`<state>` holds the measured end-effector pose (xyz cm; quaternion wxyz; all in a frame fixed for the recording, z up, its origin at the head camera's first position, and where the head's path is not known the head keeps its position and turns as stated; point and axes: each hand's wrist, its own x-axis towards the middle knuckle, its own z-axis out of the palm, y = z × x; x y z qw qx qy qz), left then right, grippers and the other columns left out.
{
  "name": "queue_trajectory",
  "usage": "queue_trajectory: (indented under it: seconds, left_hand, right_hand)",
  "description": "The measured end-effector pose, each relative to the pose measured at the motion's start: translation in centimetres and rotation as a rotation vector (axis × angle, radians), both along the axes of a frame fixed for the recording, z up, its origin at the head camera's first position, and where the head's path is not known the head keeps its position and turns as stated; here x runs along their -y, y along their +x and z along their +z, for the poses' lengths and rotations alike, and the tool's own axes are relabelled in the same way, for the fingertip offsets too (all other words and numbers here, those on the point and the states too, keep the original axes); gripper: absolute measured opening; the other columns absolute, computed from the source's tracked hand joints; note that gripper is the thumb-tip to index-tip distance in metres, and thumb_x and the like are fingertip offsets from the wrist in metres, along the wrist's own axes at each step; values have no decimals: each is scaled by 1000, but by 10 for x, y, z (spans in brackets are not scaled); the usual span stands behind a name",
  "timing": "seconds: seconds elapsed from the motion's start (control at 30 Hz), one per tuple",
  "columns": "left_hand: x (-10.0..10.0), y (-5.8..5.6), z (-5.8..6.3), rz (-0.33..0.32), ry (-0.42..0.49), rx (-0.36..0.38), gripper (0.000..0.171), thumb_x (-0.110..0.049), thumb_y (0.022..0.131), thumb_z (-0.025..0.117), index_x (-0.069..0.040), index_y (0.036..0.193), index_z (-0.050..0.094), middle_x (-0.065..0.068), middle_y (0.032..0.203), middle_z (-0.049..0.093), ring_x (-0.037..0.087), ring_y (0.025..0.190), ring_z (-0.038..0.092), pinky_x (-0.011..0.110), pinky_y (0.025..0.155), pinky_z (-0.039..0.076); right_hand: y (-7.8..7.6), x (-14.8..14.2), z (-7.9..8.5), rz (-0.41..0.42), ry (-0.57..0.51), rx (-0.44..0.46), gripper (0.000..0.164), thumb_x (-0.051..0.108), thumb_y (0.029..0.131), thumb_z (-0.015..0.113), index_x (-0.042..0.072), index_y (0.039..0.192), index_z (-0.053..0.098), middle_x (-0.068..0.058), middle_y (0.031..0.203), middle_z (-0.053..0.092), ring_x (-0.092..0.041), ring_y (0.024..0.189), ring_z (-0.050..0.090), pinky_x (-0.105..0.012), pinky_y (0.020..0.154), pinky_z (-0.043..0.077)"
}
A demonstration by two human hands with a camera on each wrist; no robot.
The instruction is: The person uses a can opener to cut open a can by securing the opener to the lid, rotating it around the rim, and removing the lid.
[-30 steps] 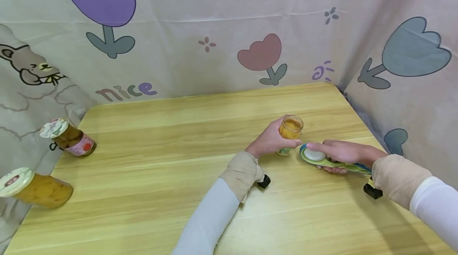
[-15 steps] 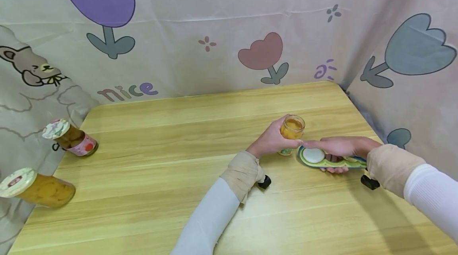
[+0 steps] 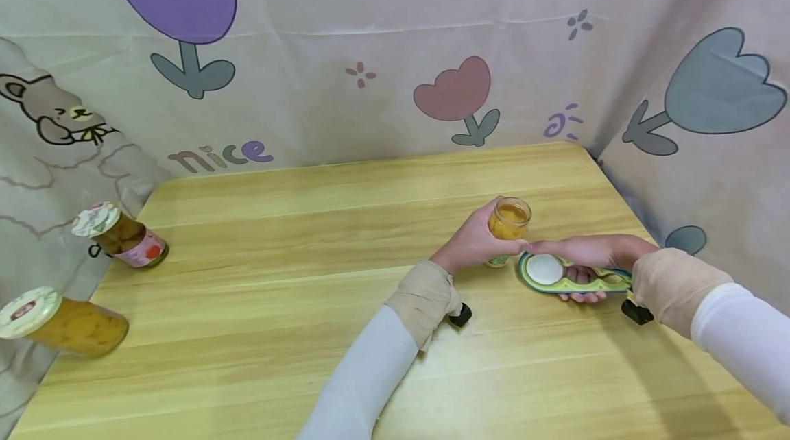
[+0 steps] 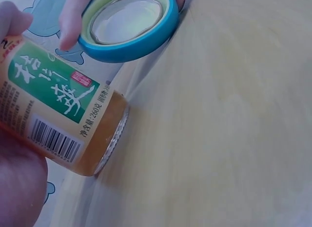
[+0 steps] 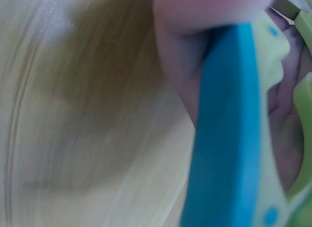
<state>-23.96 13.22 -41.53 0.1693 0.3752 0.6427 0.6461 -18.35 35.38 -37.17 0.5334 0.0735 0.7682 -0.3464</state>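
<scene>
An uncapped glass jar of orange fruit (image 3: 509,221) stands tilted in my left hand (image 3: 472,242), whose fingers and thumb wrap its side. Its green label (image 4: 53,80) faces the left wrist camera. Just to the right, my right hand (image 3: 589,251) grips a green and blue jar opener (image 3: 611,282) by the handle. A round pale lid (image 3: 545,269) sits in the opener's ring, its face turned up in the head view. The right thumb reaches over the ring close to the left thumb. In the right wrist view, the opener's blue edge (image 5: 224,129) fills the middle.
Two capped jars lean at the table's left side: one with a pink label (image 3: 145,249) and dark contents, and a nearer one of orange fruit (image 3: 89,327). The pale wooden table (image 3: 265,303) meets a printed cloth (image 3: 308,104) behind and at both sides.
My right hand has turned the jar opener so the lid's face shows more fully, and the thumb has come off the lid towards the jar. The left hand stays round the jar, shifting slightly right.
</scene>
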Motion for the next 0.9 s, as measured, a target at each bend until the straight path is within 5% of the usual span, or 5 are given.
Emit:
queue_trajectory:
  seconds: [0.43, 0.9]
  left_hand:
    - [0, 2, 1, 33, 7, 0, 56, -10, 76, 78, -14, 125, 50, 4, 103, 60, 13, 86, 60, 25, 76, 54]
    - [0, 2, -2, 68, -30, -36, 53, -19, 78, 78, -20, 123, 50, 0, 102, 60, 12, 87, 61, 24, 78, 54]
  right_hand:
    - [5, -1, 2, -17, 38, -14, 97, 82, 85, 22, -4, 77, 66, -18, 64, 65, -25, 49, 62, -39, 49, 54]
    - [14, -10, 12, -19, 149, -23, 89, 86, 81, 23, 5, 62, 56, -12, 56, 59, -25, 49, 61, -38, 49, 52]
